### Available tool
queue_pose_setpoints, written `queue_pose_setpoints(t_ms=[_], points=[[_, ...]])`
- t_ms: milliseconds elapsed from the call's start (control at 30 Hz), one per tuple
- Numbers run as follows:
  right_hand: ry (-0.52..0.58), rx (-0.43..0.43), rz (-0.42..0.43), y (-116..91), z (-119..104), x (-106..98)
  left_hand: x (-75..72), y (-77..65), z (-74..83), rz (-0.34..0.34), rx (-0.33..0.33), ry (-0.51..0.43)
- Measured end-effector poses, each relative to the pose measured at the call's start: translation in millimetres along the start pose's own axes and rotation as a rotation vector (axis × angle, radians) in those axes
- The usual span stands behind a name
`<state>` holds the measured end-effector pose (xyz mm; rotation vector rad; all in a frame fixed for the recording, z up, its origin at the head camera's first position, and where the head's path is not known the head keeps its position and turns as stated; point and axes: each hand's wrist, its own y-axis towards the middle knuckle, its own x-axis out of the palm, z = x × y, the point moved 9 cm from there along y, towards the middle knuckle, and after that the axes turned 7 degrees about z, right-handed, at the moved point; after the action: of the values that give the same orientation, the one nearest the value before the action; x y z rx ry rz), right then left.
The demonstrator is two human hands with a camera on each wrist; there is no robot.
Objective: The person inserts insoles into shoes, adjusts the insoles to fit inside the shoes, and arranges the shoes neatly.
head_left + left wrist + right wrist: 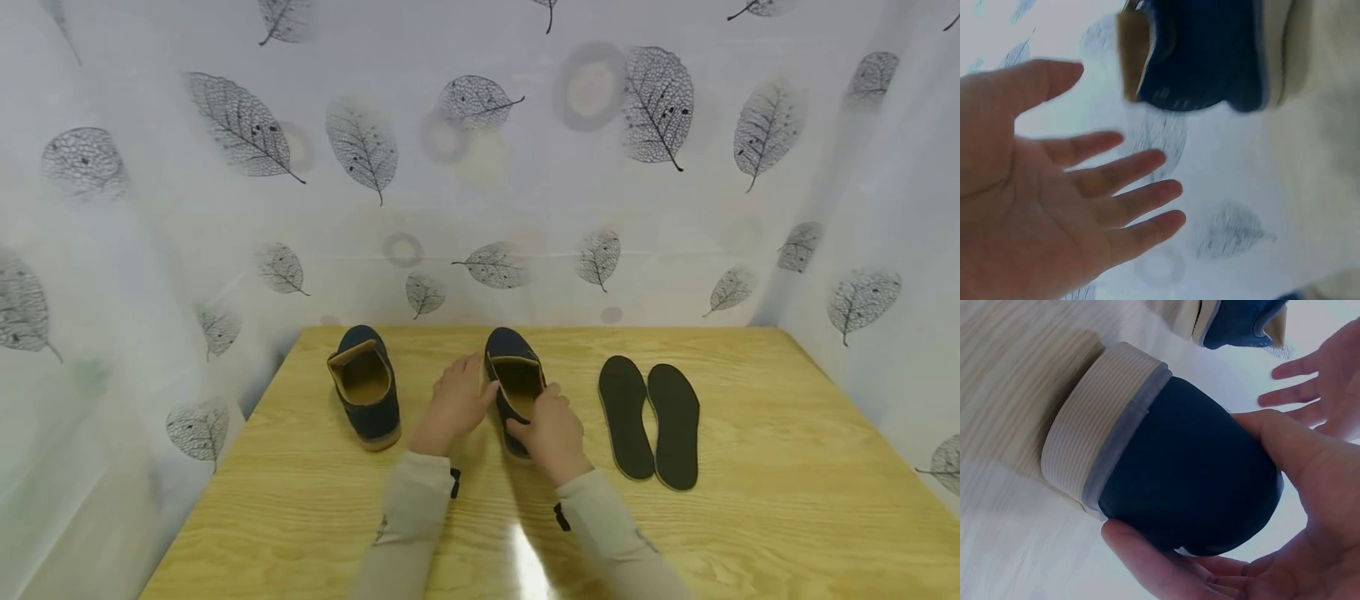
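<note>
Navy canvas shoe [516,385] sits mid-surface [750,517], its heel gripped by the right hand [552,433]; the left hand [453,406] hovers alongside with fingers spread, holding nothing. One-handed, the shoe could twist or slip and nudge the black insoles [649,421] to its right.

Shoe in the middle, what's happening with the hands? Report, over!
Right hand grips the middle shoe at the heel. Left hand open beside it. Other shoe left, two insoles right, nothing blocking.
</note>
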<state>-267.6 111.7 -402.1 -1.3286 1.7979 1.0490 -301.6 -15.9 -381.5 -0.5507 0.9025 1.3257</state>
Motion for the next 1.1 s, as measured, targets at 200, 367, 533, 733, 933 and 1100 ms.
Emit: queue_pose_setpoints(t_ms=[200, 367, 533, 733, 933, 1100], points=[[0.008, 0.035, -0.008, -2, 12, -5, 26.4, 5.3, 11.0, 0.041, 0.002, -0.150], [0.034, 0.036, 0.003, -5, 19, -12, 41.8, 4.6, 17.1, -0.004, -0.034, -0.246], [0.039, 0.011, 0.009, -10, 24, -18, 49.6, 3.4, 22.6, -0.043, -0.054, -0.275], [0.027, 0.015, 0.002, -16, 32, -21, 53.1, 0.5, 32.0, -0.036, -0.018, -0.269], [0.004, 0.012, 0.015, -22, 38, -31, 56.3, -2.1, 40.9, -0.040, 0.021, -0.265], [0.019, 0.016, 0.001, -27, 43, -36, 62.6, -4.7, 44.6, -0.060, 0.002, -0.251]])
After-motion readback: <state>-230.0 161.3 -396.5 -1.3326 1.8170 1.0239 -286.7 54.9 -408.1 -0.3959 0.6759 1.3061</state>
